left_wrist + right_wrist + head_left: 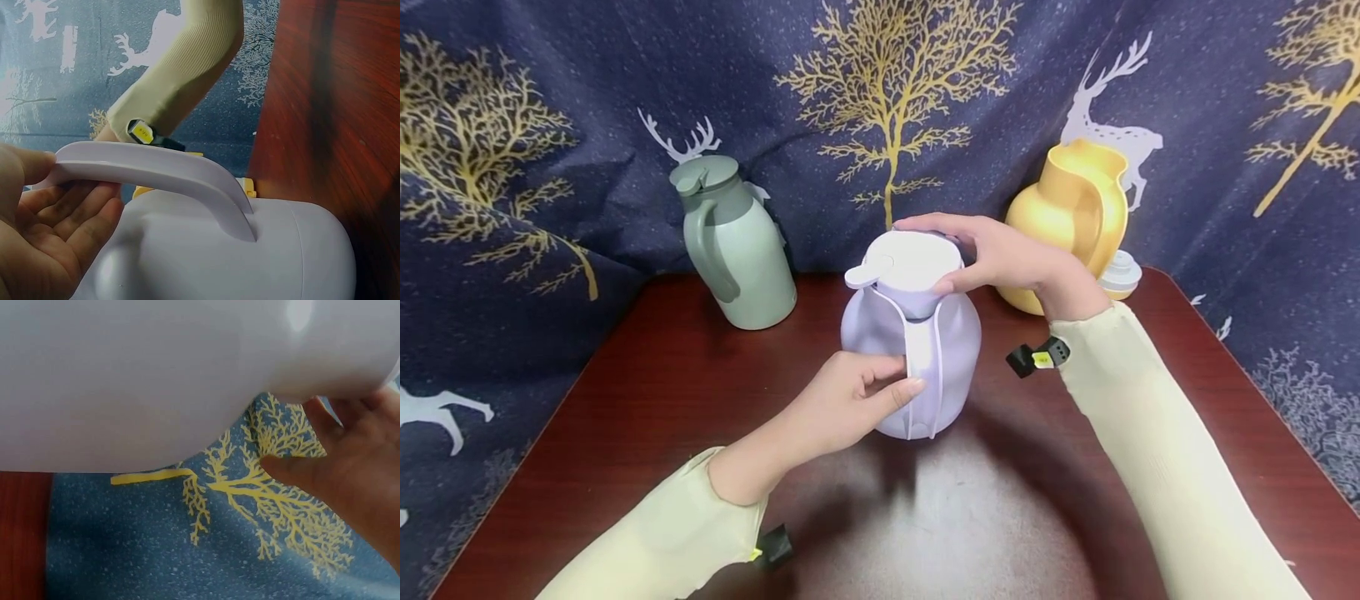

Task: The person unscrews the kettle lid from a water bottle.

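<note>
Dark blue cloth (730, 67) printed with golden trees and white deer hangs behind a red-brown worktop (625, 400); from the head camera I have both hands on a lavender jug (958, 358), upright near the middle of the worktop, though I cannot tell whether its base touches the wood; my left hand (857, 400) pinches the handle (925, 346) between thumb and fingers, while my right hand (992, 250) grips the pale lid (913, 250) around its side; a green jug (745, 258) stands back on the left, and a yellow jug (1037, 217) stands back on the right, with a small white stopper (1122, 268) beside it; through the left wrist camera I see the thumb on the outside of the handle, fingers curled on its inner side, and the other arm's cream sleeve (181, 69) beyond; on the right wrist camera the jug's pale wall fills the upper part, with the right fingers bent up against its narrower end, their tips partly hidden
</note>
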The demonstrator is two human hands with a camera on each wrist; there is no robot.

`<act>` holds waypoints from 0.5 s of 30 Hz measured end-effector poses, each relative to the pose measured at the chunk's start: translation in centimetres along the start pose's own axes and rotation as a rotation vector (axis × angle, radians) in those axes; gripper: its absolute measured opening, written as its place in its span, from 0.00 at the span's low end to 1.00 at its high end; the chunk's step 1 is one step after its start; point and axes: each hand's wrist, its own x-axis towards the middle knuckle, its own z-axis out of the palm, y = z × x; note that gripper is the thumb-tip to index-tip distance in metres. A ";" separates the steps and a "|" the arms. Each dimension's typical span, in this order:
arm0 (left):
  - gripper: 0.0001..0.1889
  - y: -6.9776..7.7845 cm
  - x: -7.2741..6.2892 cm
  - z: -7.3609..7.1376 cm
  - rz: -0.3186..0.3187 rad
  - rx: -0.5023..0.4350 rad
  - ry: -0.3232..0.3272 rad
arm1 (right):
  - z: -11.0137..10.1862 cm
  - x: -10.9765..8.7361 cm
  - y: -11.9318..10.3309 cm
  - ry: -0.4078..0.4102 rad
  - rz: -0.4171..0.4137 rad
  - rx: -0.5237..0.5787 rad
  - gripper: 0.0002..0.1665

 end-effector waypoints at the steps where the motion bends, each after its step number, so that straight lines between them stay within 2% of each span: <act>1: 0.10 0.0 0.0 0.0 -0.003 0.001 -0.002 | -0.2 0.1 0.0 -0.032 -0.006 0.032 0.48; 5: 0.10 0.1 0.0 -0.1 -0.011 -0.005 -0.013 | -0.9 0.8 0.5 -0.144 -0.015 0.124 0.52; 11: 0.09 -0.1 -0.1 -0.2 -0.025 -0.021 -0.012 | -1.6 1.9 1.6 -0.281 -0.091 0.212 0.57; 15: 0.09 -0.3 0.2 -0.1 -0.031 -0.022 -0.010 | -1.7 2.0 2.1 -0.314 -0.123 0.289 0.60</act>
